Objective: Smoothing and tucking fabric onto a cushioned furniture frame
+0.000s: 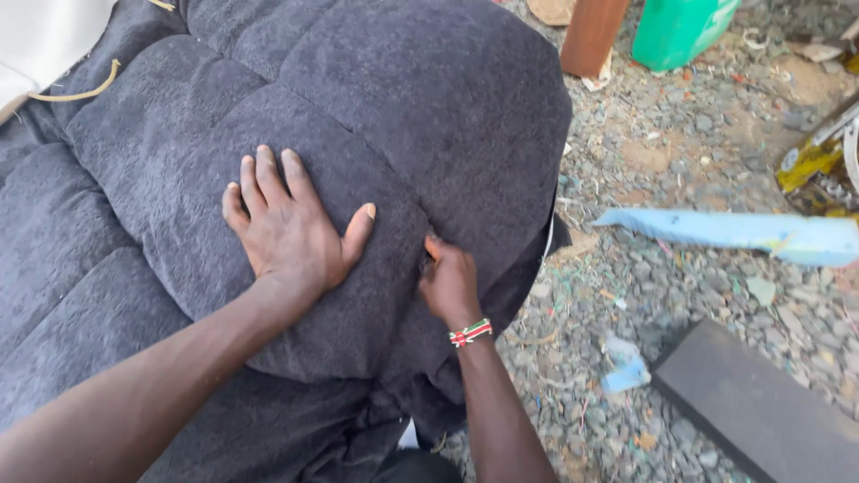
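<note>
Left hand [288,225] flat, grip released, on the cushion [376,107]; right hand [450,284] pinches fabric (gravel [680,161] alongside).

Dark grey quilted cushion [394,98], plush fabric, stitched into padded panels, fills the left and centre; left hand [291,228] lies flat on it with fingers [268,174] spread, right hand [450,284], a beaded wristband [471,333] at the wrist, grips the fabric at the cushion's lower edge, fingertips hidden in a fold. Gravel ground [680,152] at right bears a pale blue strip [743,233], a dark flat board [761,411], a green plastic container [680,31] and a brown wooden post [592,36].
</note>
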